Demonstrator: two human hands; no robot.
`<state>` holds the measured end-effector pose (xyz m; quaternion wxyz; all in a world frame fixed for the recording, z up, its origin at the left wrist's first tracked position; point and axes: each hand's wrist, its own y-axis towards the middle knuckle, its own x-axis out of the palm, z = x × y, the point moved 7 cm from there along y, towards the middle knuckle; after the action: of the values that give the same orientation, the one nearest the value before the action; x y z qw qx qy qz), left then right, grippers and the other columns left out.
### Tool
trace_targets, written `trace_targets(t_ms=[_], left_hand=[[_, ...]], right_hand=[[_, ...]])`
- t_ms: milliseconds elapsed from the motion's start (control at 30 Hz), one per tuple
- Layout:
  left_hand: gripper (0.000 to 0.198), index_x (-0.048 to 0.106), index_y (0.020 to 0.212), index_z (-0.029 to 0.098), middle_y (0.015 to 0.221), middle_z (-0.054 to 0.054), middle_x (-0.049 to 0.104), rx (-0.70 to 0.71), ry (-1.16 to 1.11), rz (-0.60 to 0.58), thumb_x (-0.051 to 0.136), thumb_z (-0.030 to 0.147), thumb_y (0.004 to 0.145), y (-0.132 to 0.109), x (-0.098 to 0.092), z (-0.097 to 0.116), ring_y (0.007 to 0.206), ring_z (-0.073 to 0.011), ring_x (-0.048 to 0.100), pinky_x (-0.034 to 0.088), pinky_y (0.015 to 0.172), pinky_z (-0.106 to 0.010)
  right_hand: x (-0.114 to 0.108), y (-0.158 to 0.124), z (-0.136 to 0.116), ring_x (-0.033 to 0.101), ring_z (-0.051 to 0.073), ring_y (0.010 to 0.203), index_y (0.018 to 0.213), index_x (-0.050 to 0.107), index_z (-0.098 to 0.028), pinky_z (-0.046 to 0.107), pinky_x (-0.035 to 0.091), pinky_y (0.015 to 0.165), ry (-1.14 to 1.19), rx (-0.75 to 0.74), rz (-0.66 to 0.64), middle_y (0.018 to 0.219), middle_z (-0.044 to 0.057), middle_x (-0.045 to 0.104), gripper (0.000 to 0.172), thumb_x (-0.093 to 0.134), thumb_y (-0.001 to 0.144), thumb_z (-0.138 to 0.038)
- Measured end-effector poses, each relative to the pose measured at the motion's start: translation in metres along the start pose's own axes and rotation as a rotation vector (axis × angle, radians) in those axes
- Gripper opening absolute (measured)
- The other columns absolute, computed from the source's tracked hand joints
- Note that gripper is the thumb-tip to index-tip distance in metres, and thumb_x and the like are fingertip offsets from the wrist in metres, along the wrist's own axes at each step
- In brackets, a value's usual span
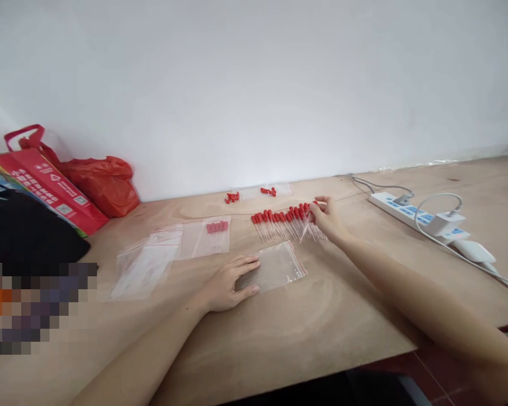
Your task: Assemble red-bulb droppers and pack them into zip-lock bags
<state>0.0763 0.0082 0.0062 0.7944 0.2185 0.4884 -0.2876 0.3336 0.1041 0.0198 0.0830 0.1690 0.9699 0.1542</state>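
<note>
White wall [254,101] over wooden table [342,327]

At far left, a black bag [25,225] lies before a red tote [63,189] and a red sack [110,180]. Clear packets [146,270] overlap left of centre. Mid-frame, the left hand [226,285] rests on a pouch [279,268], thumb and fingers spread apart. Droppers [281,216] lie in a row just above it; at their right end the right hand [327,219] pinches one between fingertips. A power strip [400,210] sits at right.

Wood-grain desk [347,321]. On it: row of red-topped droppers [267,216], clear zip bag [279,269], overlapping zip bags [190,239] left, small red pieces [235,197] at back, white power strip [400,211] right, red plastic bag [105,183] far left.
</note>
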Motion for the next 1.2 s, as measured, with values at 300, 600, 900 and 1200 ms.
trace_targets(t_ms=[300,600,900,1200], left_hand=[[0.054,0.038,0.127,0.023,0.132,-0.005,0.04,-0.036,0.005,-0.015,0.05,0.043,0.078,0.0,-0.002,0.002,0.122,-0.0232,0.034,0.028,0.101,-0.041],[0.06,0.028,0.131,0.023,0.132,-0.006,0.039,-0.083,0.015,-0.023,0.049,0.042,0.078,-0.001,-0.001,0.001,0.119,-0.0238,0.037,0.031,0.098,-0.041],[0.051,0.039,0.125,0.023,0.132,-0.005,0.04,-0.031,0.02,-0.013,0.049,0.04,0.079,0.0,-0.001,0.004,0.121,-0.0222,0.035,0.029,0.1,-0.041],[0.034,0.057,0.11,0.027,0.129,-0.005,0.044,0.026,-0.007,0.036,0.051,0.038,0.078,0.001,0.0,0.0,0.117,-0.0218,0.042,0.035,0.097,-0.039]], right_hand=[[0.005,-0.056,0.02,0.053,0.009,0.046,0.084,0.036,-0.022,0.022,0.043,0.046,0.351,0.293,-0.024,0.06,-0.006,0.054,0.028,0.057,0.067,-0.029],[0.038,-0.085,0.013,0.047,0.005,0.035,0.07,0.046,-0.017,0.016,0.031,0.033,0.219,0.386,-0.591,0.053,-0.004,0.057,0.032,0.071,0.057,-0.031],[0.047,-0.093,0.003,0.043,0.005,0.043,0.06,0.054,-0.014,0.017,0.033,0.036,-0.056,0.072,-0.805,0.063,0.0,0.054,0.026,0.063,0.065,-0.038],[0.031,-0.035,0.001,0.056,0.013,0.064,0.074,0.065,-0.017,0.023,0.041,0.062,-0.561,-0.127,-0.477,0.071,0.002,0.065,0.017,0.052,0.072,-0.029]])
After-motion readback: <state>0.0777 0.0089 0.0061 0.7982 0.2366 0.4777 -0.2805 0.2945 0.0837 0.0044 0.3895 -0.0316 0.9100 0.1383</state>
